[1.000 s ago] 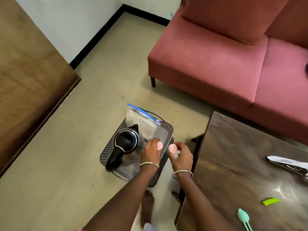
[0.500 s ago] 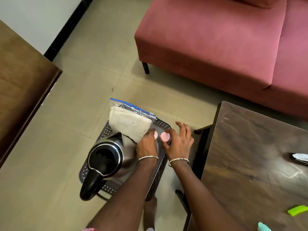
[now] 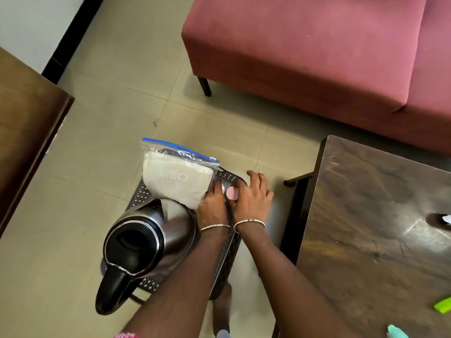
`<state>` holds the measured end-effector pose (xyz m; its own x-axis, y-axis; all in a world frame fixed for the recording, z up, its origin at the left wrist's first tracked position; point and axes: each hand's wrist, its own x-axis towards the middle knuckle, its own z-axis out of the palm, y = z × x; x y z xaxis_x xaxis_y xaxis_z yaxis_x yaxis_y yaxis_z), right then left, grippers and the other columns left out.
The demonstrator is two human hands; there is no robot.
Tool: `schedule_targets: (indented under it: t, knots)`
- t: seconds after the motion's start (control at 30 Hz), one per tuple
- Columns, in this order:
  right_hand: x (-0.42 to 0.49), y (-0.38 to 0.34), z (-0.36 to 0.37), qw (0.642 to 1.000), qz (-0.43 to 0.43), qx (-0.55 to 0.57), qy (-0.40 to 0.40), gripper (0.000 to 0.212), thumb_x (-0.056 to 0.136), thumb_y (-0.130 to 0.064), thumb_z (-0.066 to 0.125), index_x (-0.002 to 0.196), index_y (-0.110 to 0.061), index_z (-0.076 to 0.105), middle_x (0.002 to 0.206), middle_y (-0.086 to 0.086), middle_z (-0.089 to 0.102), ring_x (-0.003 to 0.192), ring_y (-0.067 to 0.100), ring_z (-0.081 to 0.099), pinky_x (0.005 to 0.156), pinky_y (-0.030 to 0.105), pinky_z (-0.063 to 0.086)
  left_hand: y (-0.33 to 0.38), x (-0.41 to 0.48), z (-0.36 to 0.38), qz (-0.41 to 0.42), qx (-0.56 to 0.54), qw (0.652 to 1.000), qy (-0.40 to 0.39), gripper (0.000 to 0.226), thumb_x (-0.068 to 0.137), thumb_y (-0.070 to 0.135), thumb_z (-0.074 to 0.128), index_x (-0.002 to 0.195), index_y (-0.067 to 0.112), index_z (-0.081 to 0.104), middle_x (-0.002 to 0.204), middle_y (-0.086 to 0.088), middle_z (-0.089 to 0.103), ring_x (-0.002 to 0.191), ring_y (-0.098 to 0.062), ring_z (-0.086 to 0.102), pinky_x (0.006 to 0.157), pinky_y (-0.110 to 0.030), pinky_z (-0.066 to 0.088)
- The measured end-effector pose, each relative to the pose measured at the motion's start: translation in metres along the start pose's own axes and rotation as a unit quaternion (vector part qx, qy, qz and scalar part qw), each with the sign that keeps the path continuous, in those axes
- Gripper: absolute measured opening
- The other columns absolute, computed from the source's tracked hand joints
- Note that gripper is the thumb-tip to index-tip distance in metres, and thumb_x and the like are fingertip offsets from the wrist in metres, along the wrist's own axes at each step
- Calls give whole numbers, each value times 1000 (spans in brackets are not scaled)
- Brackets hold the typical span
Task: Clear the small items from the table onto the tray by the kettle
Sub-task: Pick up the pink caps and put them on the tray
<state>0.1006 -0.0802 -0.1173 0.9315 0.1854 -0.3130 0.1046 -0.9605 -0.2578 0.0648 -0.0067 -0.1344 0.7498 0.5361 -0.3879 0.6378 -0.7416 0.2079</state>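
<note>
A dark perforated tray [image 3: 230, 177] sits low beside the table, holding a steel kettle [image 3: 148, 240] and a zip bag [image 3: 177, 176]. My left hand [image 3: 212, 203] pinches a small pink round piece [image 3: 222, 189] just over the tray, next to the bag. My right hand [image 3: 255, 197] pinches a second pink disc [image 3: 231, 192] between thumb and finger, its other fingers spread over the tray's far corner. On the dark wooden table [image 3: 366, 215] at the right lie a green clip [image 3: 443, 305], a teal spoon end [image 3: 396, 334] and a white item [image 3: 447, 218].
A red sofa [image 3: 305, 45] fills the back right, its leg on the tiled floor [image 3: 109, 106]. A brown wooden surface [image 3: 26, 128] stands at the left. My bare foot [image 3: 222, 303] is beneath the tray's near edge.
Both hands have lowered the pink pieces from above the tray's edge down to the tray floor by the bag. My view has dropped closer to the tray.
</note>
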Motion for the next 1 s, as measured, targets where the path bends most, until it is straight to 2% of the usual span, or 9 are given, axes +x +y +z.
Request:
schedule_targets:
  t: [0.1, 0.2, 0.3, 0.37, 0.47, 0.6, 0.67, 0.77, 1.0]
  knots:
    - [3, -5, 1, 1000, 2, -24, 12, 25, 79, -27, 67, 104, -24, 69, 140, -1, 48, 138, 27, 35, 89, 40, 36, -1, 0, 1, 5, -14, 1000, 3, 42, 100, 24, 42, 142, 22, 38, 125, -3, 60, 99, -27, 67, 72, -41, 52]
    - [3, -8, 3, 999, 2, -29, 15, 27, 79, -26, 66, 105, -21, 68, 133, 1, 53, 131, 29, 41, 87, 40, 37, -2, -2, 0, 15, -23, 1000, 7, 48, 101, 18, 38, 148, 18, 32, 140, -4, 52, 105, -29, 66, 74, -42, 53]
    - [-2, -8, 3, 1000, 5, -23, 2, 33, 79, -28, 66, 111, -22, 63, 130, 1, 54, 128, 28, 42, 86, 40, 37, -5, -9, -4, 27, -26, 999, -9, 51, 101, 13, 34, 151, 17, 25, 152, -2, 38, 113, -28, 62, 81, -42, 54]
    - [-6, -8, -1, 1000, 7, -8, -10, 41, 77, -31, 70, 116, -23, 60, 132, 0, 52, 129, 27, 41, 88, 40, 37, -6, -16, -8, 27, -26, 999, -8, 52, 101, 14, 34, 152, 19, 23, 153, 0, 37, 113, -26, 63, 83, -41, 55]
    - [-21, -3, -10, 999, 14, 43, -5, 45, 76, -30, 71, 118, -21, 60, 132, 1, 52, 127, 26, 44, 88, 40, 39, -6, -35, -21, 20, -40, 999, 3, 49, 100, 16, 37, 149, 20, 30, 144, -1, 47, 105, -29, 66, 80, -41, 55]
    - [-55, 13, -22, 989, 27, 140, 42, 30, 79, -25, 69, 108, -19, 65, 118, 1, 58, 111, 26, 50, 86, 37, 45, -8, -67, -42, 40, -68, 996, 48, 37, 93, 9, 51, 130, 13, 57, 109, -13, 68, 84, -33, 70, 68, -39, 54]
    - [-77, 22, -26, 981, 49, 176, 71, 19, 82, -21, 67, 100, -18, 67, 109, 2, 61, 104, 25, 53, 86, 35, 46, -12, -82, -51, 37, -87, 995, 38, 28, 95, 9, 49, 121, 12, 61, 107, -12, 69, 91, -33, 68, 74, -41, 52]
    - [-113, 36, -36, 970, 85, 213, 75, 16, 86, -16, 64, 101, -17, 68, 106, 3, 64, 103, 25, 55, 91, 34, 46, -19, -105, -67, 65, -108, 992, 15, 23, 95, 12, 48, 113, 13, 62, 106, -10, 68, 96, -30, 65, 81, -39, 49]
    - [-177, 62, -71, 968, 121, 215, 54, 15, 93, -19, 59, 102, -16, 70, 101, 1, 71, 99, 22, 57, 84, 31, 47, -26, -162, -97, 76, -128, 989, 27, 15, 90, 9, 55, 100, 12, 67, 96, -10, 71, 90, -29, 65, 74, -35, 47]
